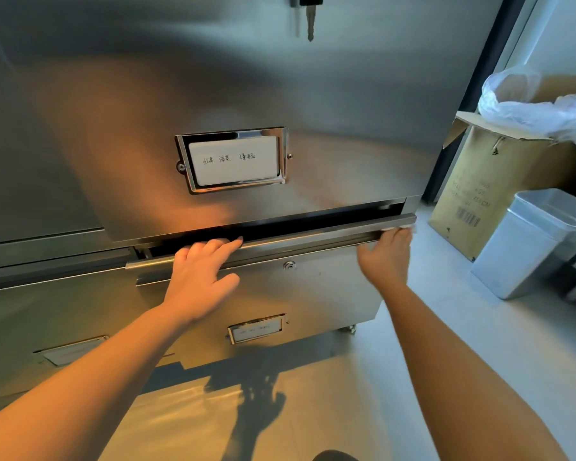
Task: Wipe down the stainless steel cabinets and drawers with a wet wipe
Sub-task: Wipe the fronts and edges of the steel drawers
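A stainless steel drawer (313,291) stands pulled slightly out under a large steel cabinet front (180,94), leaving a dark gap above its top rim (313,232). My left hand (200,271) rests on the rim left of centre, its fingers fairly straight and reaching into the gap. My right hand (386,254) is at the rim's right end, where its fingers curl over the edge and press a white wet wipe (409,227) against it. Only a small bit of the wipe shows past the fingertips.
The cabinet front carries a label holder (233,159), with a key (310,21) hanging above. The drawer has a small lock (289,265) and its own label (256,328). To the right on the floor are a cardboard box (499,181) with a plastic bag (529,104) and a metal bin (539,241).
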Available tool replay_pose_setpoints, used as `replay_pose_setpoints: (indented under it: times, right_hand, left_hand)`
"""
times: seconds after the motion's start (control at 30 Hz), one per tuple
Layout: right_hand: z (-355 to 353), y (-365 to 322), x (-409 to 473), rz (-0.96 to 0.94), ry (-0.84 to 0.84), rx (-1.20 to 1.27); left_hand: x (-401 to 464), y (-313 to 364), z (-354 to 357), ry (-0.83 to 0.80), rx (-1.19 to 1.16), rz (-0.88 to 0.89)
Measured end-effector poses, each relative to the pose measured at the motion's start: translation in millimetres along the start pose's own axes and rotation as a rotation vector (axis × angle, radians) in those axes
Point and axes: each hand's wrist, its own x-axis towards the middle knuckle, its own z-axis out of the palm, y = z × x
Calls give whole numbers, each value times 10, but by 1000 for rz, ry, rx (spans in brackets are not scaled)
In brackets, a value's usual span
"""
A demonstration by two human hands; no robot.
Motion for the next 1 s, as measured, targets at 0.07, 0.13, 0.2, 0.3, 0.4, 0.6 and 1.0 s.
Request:
replay_pose_setpoints:
  times: [0.07, 0.13, 0.2, 0.3, 0.4, 0.6, 1.0]
  right_hand:
    - [-108, 67, 93, 56, 18, 56]
    - [-38, -53, -3, 29, 19, -7]
    - [163, -235, -250, -82, -36, -90]
    - [388, -311, -502, -214, -83, -134]
    - [203, -193, -288, -108, -67, -123]
    - [353, -620, -648, -111, -66, -26]
    - [622, -1138, -1134, -150, -78, -88]
  left_hand:
    - [-2, 6, -5, -7, -4, 1]
    - [-11, 10, -9, -7, -7, -1]
    - [-16, 13, -6, -5, -9, -1]
    - [-13, 7, -5, -16, -32, -12]
    - [-6, -7, -14, -37, -44, -14]
    - [-28, -17, 7, -39, -46, -18]
    - [-43, -34, -52, -87, -11, 18]
